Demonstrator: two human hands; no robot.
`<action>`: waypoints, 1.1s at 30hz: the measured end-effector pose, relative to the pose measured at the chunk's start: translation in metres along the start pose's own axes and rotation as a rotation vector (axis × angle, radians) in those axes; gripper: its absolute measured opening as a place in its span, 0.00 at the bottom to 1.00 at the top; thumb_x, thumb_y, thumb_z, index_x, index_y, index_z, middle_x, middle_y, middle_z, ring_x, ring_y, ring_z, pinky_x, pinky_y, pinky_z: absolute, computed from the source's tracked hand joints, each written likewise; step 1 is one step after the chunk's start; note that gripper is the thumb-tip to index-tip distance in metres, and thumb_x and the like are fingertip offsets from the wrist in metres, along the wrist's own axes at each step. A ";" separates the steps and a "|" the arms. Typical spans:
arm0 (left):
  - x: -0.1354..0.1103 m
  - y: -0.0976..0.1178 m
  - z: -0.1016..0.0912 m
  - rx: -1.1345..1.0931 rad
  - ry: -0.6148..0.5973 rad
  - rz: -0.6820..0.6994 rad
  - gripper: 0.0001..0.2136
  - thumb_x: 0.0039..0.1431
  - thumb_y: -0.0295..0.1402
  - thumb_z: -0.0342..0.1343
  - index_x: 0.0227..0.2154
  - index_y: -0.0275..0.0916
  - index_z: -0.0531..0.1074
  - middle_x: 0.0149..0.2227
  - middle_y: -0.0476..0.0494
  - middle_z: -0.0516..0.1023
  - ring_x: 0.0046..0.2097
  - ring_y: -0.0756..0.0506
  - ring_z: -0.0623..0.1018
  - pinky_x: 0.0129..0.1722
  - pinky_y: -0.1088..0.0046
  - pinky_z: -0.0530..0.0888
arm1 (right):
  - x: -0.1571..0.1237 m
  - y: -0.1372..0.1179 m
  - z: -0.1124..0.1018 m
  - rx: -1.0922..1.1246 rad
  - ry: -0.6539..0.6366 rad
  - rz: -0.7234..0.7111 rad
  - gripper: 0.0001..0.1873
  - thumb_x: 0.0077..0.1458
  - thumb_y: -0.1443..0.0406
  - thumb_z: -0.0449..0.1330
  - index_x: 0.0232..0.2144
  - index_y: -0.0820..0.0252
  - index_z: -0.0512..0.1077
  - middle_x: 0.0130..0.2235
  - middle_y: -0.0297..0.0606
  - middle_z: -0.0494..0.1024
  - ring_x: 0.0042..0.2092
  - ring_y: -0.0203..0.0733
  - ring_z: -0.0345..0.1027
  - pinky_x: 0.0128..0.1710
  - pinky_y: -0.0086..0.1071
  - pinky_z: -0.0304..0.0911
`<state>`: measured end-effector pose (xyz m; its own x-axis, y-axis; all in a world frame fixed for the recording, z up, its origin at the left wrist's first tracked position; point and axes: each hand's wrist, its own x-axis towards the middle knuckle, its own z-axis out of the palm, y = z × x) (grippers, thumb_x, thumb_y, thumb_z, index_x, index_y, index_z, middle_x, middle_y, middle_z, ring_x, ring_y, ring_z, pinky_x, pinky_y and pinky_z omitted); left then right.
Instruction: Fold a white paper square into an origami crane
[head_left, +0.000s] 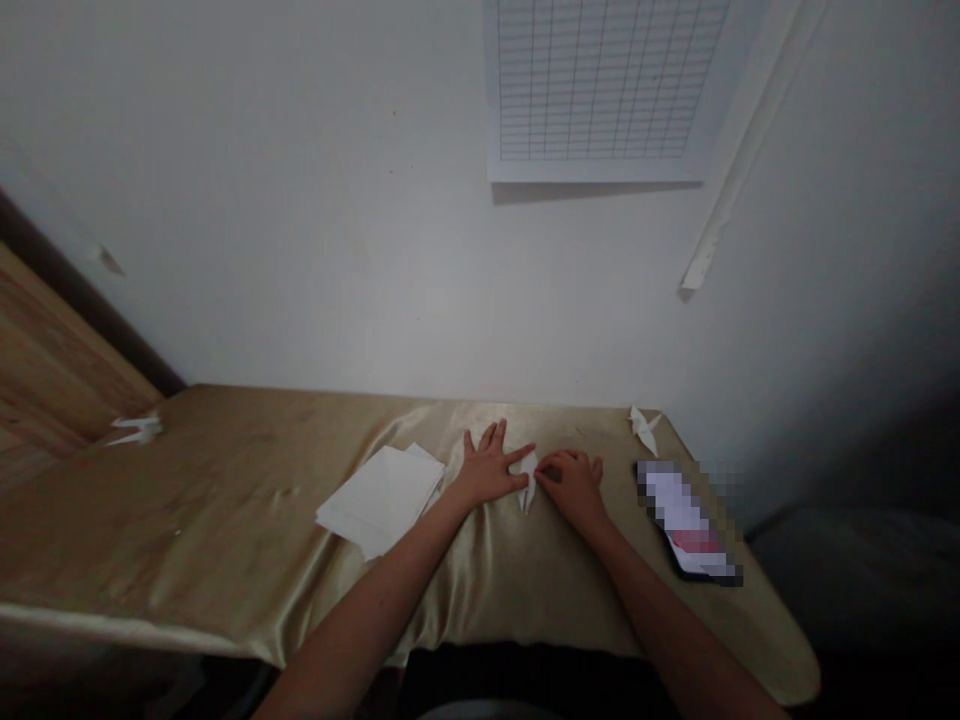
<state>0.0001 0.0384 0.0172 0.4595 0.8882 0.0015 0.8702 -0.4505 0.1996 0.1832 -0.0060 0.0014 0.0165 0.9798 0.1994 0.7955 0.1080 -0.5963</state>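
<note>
At lower centre, the narrow white folded-paper piece (528, 482) looks light, creasable, best edge-held; left hand (486, 474) spreads, right hand (577, 490) pinches unclearly.

On the cloth-covered bench (247, 500), a small folded paper (528, 468) is held between the left hand (486, 474) and the right hand (576, 488).

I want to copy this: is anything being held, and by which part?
Probably the folded white paper: the right hand seems to pinch its right edge, while the left hand touches its left side.
</note>
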 end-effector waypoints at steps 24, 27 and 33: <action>-0.011 -0.016 -0.006 -0.166 0.094 0.032 0.16 0.56 0.47 0.64 0.48 0.59 0.78 0.68 0.47 0.60 0.68 0.32 0.56 0.64 0.33 0.45 | 0.005 0.006 -0.008 -0.107 -0.066 -0.207 0.08 0.56 0.59 0.62 0.39 0.50 0.77 0.49 0.37 0.78 0.62 0.52 0.58 0.65 0.62 0.33; -0.010 -0.017 -0.007 -0.158 0.131 -0.004 0.17 0.57 0.43 0.64 0.50 0.57 0.76 0.67 0.47 0.62 0.67 0.34 0.59 0.65 0.36 0.47 | 0.003 0.005 -0.007 -0.187 0.004 -0.185 0.09 0.56 0.56 0.63 0.36 0.51 0.77 0.46 0.37 0.78 0.59 0.52 0.59 0.65 0.62 0.30; -0.006 -0.016 0.001 -0.166 0.246 -0.030 0.08 0.61 0.43 0.61 0.43 0.56 0.80 0.63 0.49 0.67 0.65 0.37 0.62 0.65 0.39 0.46 | 0.001 0.002 -0.007 -0.180 0.003 -0.171 0.12 0.60 0.55 0.59 0.32 0.51 0.79 0.40 0.37 0.80 0.55 0.51 0.62 0.66 0.62 0.27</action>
<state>-0.0163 0.0396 0.0130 0.3590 0.9054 0.2268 0.8326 -0.4204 0.3605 0.1893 -0.0063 0.0061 -0.1257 0.9493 0.2883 0.8818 0.2401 -0.4059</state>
